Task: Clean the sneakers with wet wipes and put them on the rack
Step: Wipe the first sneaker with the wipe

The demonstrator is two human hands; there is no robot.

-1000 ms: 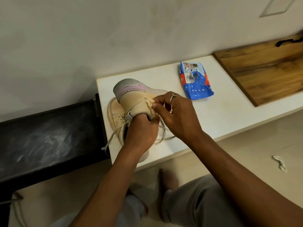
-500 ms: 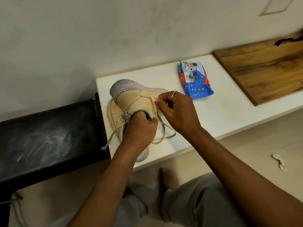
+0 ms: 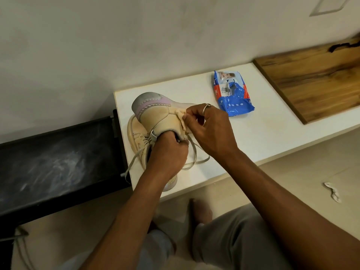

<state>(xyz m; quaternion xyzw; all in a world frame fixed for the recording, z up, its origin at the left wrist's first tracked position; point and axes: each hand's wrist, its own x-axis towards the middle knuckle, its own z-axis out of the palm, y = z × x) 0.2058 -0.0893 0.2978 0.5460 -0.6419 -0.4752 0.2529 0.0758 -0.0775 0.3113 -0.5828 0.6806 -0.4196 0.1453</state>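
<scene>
Since a second ago your right hand (image 3: 212, 131) has worked the wipe (image 3: 180, 118) a little up the heel seam, away from your left hand (image 3: 167, 152); the held sneaker (image 3: 155, 117) has barely shifted.

Your left hand is curled round the collar of that sneaker, holding it lifted with the toe pointing away from you, probably so that the heel faces your right hand. Your right hand pinches the crumpled wipe between thumb and fingertips and presses it on the seam just above your left knuckles. The laces (image 3: 196, 162) hang loose beneath your right wrist.

The second sneaker (image 3: 136, 137) lies on the white table (image 3: 263, 137) directly under your left hand, likely waiting its turn. The pack of wipes (image 3: 231, 94) lies just beyond your right hand, within easy reach. A twisted used wipe (image 3: 332, 191) lies on the floor, well to the right of your right forearm.

The pack is blue with a red band and a barcode sticker, but its print is too creased and small to read. No brand shows on either sneaker.
</scene>
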